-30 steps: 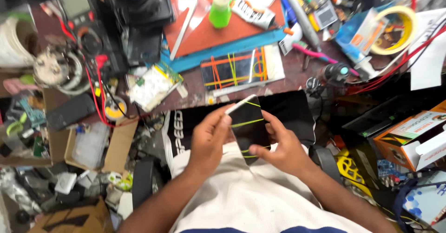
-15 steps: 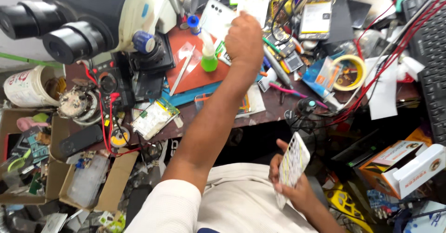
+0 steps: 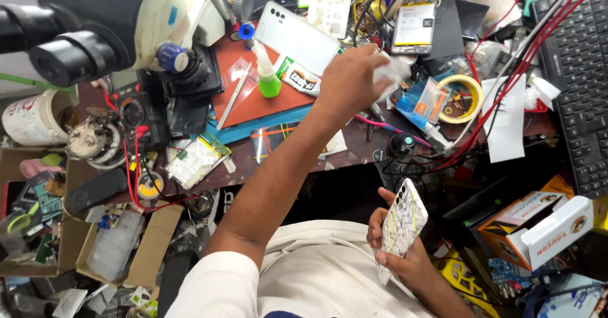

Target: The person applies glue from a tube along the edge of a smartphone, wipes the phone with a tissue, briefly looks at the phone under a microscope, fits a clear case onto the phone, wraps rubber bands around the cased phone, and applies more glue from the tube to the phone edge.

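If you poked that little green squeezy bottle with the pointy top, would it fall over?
Probably yes. The small green plastic bottle with a clear pointed nozzle stands tall and narrow on the orange mat, so it likely tips easily. It looks light, and being round, it might roll afterwards.

Microscope point(image 3: 120, 20), keyboard point(image 3: 579, 71), tape roll point(image 3: 460, 99)

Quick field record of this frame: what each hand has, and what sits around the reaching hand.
left hand: stretched out over the bench, closed on a white tissue
right hand: near the lap, holding a phone with a patterned white back
near left hand: silver phone, green-based dropper bottle, yellow tape roll
bench: orange work mat, microscope at left, black keyboard at right
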Motion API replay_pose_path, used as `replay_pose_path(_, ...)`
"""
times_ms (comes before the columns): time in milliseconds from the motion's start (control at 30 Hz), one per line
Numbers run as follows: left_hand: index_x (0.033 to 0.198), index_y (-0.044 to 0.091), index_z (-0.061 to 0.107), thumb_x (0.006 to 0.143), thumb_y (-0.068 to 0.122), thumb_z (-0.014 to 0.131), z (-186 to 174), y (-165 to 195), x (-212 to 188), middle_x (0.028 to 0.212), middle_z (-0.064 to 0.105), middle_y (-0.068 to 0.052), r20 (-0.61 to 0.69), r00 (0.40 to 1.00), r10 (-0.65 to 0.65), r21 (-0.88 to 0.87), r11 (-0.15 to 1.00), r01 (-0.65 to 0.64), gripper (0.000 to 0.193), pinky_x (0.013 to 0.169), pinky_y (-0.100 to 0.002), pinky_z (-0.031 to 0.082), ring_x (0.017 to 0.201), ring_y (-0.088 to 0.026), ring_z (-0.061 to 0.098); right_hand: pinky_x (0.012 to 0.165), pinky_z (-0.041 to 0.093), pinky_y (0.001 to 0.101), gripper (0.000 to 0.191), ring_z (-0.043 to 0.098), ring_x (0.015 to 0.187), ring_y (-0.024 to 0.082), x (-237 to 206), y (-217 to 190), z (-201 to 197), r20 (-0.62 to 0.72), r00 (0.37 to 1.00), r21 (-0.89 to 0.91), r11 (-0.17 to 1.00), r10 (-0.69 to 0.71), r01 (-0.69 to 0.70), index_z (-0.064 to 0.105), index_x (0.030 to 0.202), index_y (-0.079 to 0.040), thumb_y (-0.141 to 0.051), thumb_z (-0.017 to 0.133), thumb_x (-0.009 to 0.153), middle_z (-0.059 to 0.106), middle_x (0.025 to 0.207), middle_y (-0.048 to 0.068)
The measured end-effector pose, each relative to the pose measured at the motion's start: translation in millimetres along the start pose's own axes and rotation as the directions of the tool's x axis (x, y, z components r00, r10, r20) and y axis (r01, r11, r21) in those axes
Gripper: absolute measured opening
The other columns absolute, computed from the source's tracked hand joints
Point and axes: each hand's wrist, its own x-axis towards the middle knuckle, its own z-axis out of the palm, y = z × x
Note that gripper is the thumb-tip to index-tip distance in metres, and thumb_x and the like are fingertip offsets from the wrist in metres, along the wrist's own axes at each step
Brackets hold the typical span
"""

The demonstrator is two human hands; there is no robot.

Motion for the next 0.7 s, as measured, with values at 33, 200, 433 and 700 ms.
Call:
replay_pose_path(33,0.103,0.011,0.073,0.081,0.032,0.076,-2,-1,4,0.096,0.069,-0.011,-0.015,0.989,-0.149,0.099,0.984,0.15,0.03,0.077,-0.045,0.055,0.089,-0.033,0.068,0.079,0.045,0.0335,0.115,0.049,0.085,0.018,0,-1,0,0.015,1.0,-0.003,1.0,-0.011,0.011,0.013,0.161,-0.004,-0.011,0.083,0.069,0.049,0.098,0.009)
replay_pose_path(200,0.143,0.012,0.05,0.079,0.056,0.074,-12,-20,34,0.122,0.059,-0.02,-0.227,0.681,-0.696,0.527,0.501,0.687,0.08,0.087,-0.052,0.049,0.112,-0.038,0.058,0.079,0.045,0.0329,0.114,0.049,0.085,0.017,-6,-2,0,-0.006,1.0,-0.042,0.999,0.023,-0.023,0.014,0.161,-0.004,-0.01,0.08,0.069,0.049,0.098,0.008)
replay_pose_path(433,0.155,0.013,0.017,0.068,0.079,0.075,-25,-43,46,0.136,0.043,-0.04,-0.394,0.43,-0.812,0.488,0.212,0.847,0.123,0.094,-0.048,0.05,0.118,-0.044,0.055,0.081,0.046,0.0339,0.113,0.049,0.085,0.017,-13,1,-5,-0.017,0.998,-0.05,0.997,0.056,-0.057,0.011,0.161,-0.004,-0.009,0.078,0.069,0.049,0.098,0.009)
replay_pose_path(700,0.163,0.024,0.014,0.063,0.05,0.091,-31,-36,45,0.133,0.041,-0.024,-0.335,0.331,-0.882,0.213,0.272,0.939,0.129,0.085,-0.046,0.057,0.101,-0.038,0.063,0.08,0.046,0.033,0.114,0.049,0.085,0.017,-11,-11,-11,-0.002,0.996,-0.143,0.986,0.091,-0.091,0.011,0.16,-0.004,-0.008,0.079,0.069,0.048,0.098,0.008)
